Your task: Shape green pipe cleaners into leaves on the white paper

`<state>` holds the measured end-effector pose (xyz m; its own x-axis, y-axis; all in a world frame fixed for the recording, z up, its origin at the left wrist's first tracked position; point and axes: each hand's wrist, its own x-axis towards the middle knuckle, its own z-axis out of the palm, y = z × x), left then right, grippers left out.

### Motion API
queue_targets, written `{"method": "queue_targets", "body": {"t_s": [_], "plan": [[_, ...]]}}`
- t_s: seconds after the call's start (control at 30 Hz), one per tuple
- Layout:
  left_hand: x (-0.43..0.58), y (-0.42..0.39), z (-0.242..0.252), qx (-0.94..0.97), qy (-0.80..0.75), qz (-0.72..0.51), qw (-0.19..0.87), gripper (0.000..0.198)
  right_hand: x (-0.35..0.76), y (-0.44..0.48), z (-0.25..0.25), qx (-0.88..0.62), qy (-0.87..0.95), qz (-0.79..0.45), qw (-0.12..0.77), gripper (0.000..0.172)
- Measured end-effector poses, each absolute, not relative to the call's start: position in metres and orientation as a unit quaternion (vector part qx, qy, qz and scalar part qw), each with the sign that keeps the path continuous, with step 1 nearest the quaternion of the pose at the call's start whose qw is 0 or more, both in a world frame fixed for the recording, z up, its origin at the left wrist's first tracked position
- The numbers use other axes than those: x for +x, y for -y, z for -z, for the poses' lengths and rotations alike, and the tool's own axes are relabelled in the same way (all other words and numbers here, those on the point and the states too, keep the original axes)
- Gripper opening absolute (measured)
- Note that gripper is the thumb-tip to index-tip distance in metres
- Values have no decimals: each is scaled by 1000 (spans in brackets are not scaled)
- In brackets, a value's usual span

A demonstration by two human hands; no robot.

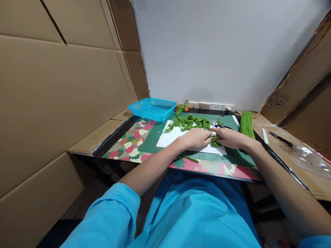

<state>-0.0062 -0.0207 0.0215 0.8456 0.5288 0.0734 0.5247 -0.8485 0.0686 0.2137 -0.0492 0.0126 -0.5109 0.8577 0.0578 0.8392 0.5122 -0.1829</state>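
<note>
Pile of leaves [190,122] on the paper [168,140] looks done. Piece [215,143] between your left hand [197,138] and right hand [229,137] seems mid-work; can't tell if fingers [208,133] pinch it. Bundle [247,124] at right looks unused.

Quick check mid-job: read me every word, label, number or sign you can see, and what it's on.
No words, brands or numbers can be read.
Boxed printed marks on the cardboard panel at right: too small to make out.
</note>
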Motion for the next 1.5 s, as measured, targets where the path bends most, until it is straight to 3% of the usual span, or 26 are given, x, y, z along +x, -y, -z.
{"method": "queue_targets", "body": {"t_s": [1.5], "plan": [[-7,20,-21,962,-269,-37,10,37,213,50,-12,-499,862,-66,66,46]]}}
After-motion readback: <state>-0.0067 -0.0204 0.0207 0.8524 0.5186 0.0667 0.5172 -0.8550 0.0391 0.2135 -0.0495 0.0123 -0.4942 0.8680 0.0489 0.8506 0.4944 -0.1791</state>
